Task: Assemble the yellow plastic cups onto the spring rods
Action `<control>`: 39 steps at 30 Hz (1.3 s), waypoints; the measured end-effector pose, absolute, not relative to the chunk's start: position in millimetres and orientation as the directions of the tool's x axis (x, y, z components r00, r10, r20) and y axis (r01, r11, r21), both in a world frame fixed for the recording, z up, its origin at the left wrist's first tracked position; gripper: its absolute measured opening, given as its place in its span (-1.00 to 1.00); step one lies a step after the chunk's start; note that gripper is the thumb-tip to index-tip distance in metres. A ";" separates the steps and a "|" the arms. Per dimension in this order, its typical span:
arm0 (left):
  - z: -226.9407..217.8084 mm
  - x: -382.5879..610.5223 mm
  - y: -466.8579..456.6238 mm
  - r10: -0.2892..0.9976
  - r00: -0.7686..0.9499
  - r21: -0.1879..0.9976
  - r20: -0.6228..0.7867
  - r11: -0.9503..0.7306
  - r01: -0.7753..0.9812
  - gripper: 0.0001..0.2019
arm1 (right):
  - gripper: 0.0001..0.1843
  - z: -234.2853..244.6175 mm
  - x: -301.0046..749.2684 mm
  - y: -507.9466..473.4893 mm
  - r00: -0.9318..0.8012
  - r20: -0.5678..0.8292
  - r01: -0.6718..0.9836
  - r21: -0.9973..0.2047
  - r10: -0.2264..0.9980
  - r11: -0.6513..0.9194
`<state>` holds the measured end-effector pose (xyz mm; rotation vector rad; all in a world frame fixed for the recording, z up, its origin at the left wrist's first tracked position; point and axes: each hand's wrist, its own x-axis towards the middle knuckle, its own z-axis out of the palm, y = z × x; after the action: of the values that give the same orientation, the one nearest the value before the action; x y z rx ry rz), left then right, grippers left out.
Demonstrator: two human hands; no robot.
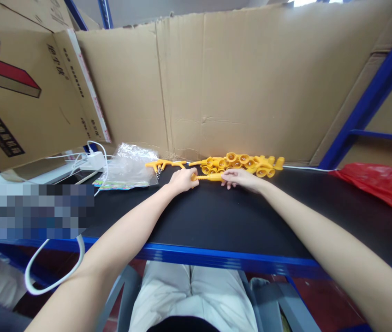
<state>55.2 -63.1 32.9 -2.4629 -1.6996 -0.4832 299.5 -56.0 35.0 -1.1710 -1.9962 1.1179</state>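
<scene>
Over the black tabletop, a yellow plastic piece (213,177) stretches between my two hands. It has a thin ribbed stem on the left and a thicker grooved body on the right. My left hand (181,180) is closed around its left end, where a wider yellow end shows beside the thumb. At the other end, my right hand (240,178) grips the thicker part with thumb and fingers. Just behind lies a pile of yellow cup-shaped plastic parts (236,161). A yellow branched part (163,163) with small metal-looking screws or springs under it lies beyond my left hand.
A clear plastic bag (127,168) lies left of the yellow parts, near a white charger (96,160) with cables. A red plastic bag (383,184) lies at the right. Cardboard (244,92) stands behind the table (216,216), whose blue metal edge (223,257) runs in front.
</scene>
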 end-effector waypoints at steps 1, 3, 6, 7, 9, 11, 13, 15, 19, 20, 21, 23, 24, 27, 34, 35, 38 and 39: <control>33.0 55.1 -63.1 0.891 0.322 0.089 0.321 -0.367 0.926 -0.71 | -0.62 35.6 298.8 -56.8 -0.455 0.057 0.434 -0.857 0.888 0.278; 33.0 55.0 -62.8 0.893 0.318 0.091 0.320 -0.363 0.927 -0.72 | -0.57 37.0 297.0 -58.6 -0.454 0.063 0.456 -0.841 0.889 0.293; 32.5 54.7 -61.7 0.893 0.317 0.092 0.321 -0.362 0.927 -0.72 | -0.52 38.5 294.2 -60.7 -0.445 0.067 0.471 -0.830 0.893 0.297; 32.4 54.7 -61.4 0.892 0.317 0.091 0.322 -0.363 0.927 -0.71 | -0.51 38.7 293.4 -61.1 -0.440 0.065 0.476 -0.829 0.896 0.294; 32.5 54.7 -61.6 0.892 0.317 0.087 0.323 -0.361 0.928 -0.71 | -0.49 38.8 292.2 -61.5 -0.428 0.057 0.480 -0.831 0.902 0.281; 33.1 54.9 -62.6 0.893 0.317 0.083 0.319 -0.360 0.929 -0.71 | -0.47 38.5 291.0 -61.8 -0.418 0.053 0.478 -0.836 0.907 0.269; 34.0 55.0 -64.1 0.895 0.318 0.079 0.314 -0.358 0.930 -0.72 | -0.46 38.4 289.3 -62.2 -0.407 0.050 0.473 -0.843 0.912 0.257; 35.0 55.0 -65.6 0.895 0.318 0.072 0.312 -0.356 0.932 -0.72 | -0.46 38.7 287.7 -62.8 -0.392 0.034 0.463 -0.856 0.919 0.229; 36.8 55.1 -67.3 0.892 0.322 0.065 0.317 -0.359 0.931 -0.72 | -0.45 40.0 287.6 -63.0 -0.377 -0.006 0.467 -0.865 0.926 0.185; 37.1 55.1 -67.3 0.893 0.321 0.069 0.317 -0.359 0.931 -0.72 | -0.45 39.8 288.3 -62.6 -0.385 -0.007 0.484 -0.853 0.923 0.195; 37.4 55.1 -67.1 0.895 0.317 0.075 0.313 -0.356 0.931 -0.72 | -0.46 39.3 289.2 -62.1 -0.396 -0.001 0.503 -0.837 0.918 0.216; 37.4 54.9 -66.2 0.902 0.307 0.095 0.305 -0.349 0.932 -0.72 | -0.53 36.9 290.9 -60.3 -0.430 0.051 0.514 -0.807 0.901 0.291; 37.2 54.6 -65.5 0.904 0.301 0.106 0.302 -0.346 0.932 -0.73 | -0.54 35.1 291.3 -59.4 -0.448 0.095 0.502 -0.796 0.889 0.338; 35.6 53.2 -63.2 0.902 0.302 0.127 0.308 -0.353 0.927 -0.74 | -0.45 29.9 290.8 -57.6 -0.481 0.220 0.447 -0.771 0.849 0.454; 32.5 52.7 -64.4 0.888 0.310 0.106 0.339 -0.363 0.926 -0.72 | -0.59 36.4 286.1 -67.3 -0.504 0.204 0.454 -0.764 0.839 0.458; 32.8 53.2 -65.2 0.887 0.309 0.101 0.342 -0.362 0.927 -0.72 | -0.57 37.6 285.8 -68.5 -0.499 0.185 0.468 -0.765 0.846 0.443; 34.0 54.4 -67.1 0.892 0.303 0.102 0.336 -0.354 0.930 -0.72 | -0.51 38.0 285.8 -68.6 -0.491 0.131 0.495 -0.771 0.861 0.400; 34.4 54.6 -67.4 0.894 0.301 0.104 0.333 -0.352 0.930 -0.72 | -0.50 37.5 286.0 -67.8 -0.496 0.122 0.497 -0.772 0.860 0.397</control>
<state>54.6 -67.4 34.4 -2.4440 -1.7216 -0.5128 286.0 -67.8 37.5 -1.1569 -2.1454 0.9322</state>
